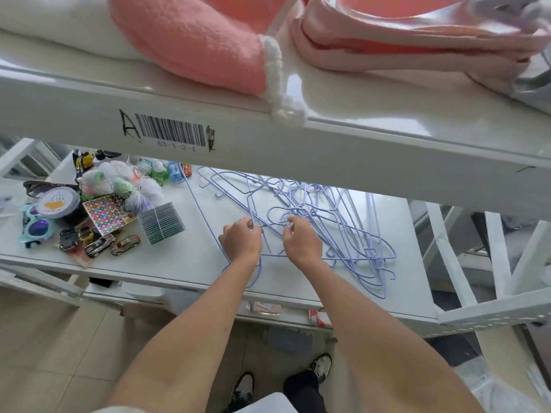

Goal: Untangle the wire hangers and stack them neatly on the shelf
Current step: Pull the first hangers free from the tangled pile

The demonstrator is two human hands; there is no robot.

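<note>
A tangle of pale blue wire hangers [337, 216] lies on the white shelf [179, 263], spreading from the middle to the right. My left hand [241, 239] pinches a hanger wire at the tangle's left side. My right hand [301, 239] grips another wire close beside it, fingers curled into the middle of the pile. One long hanger [205, 213] runs diagonally past my left wrist toward the shelf's front edge. The far ends of the hangers are hidden under the shelf above.
Toy cars [100, 244], sunglasses [35, 226], a round tin [58, 202], a sticker sheet [105, 211], a clip pack [161, 223] and bagged yarn [119, 181] crowd the shelf's left. An upper shelf [268, 138] with pink fabric [190, 40] overhangs. A white frame [492, 296] stands to the right.
</note>
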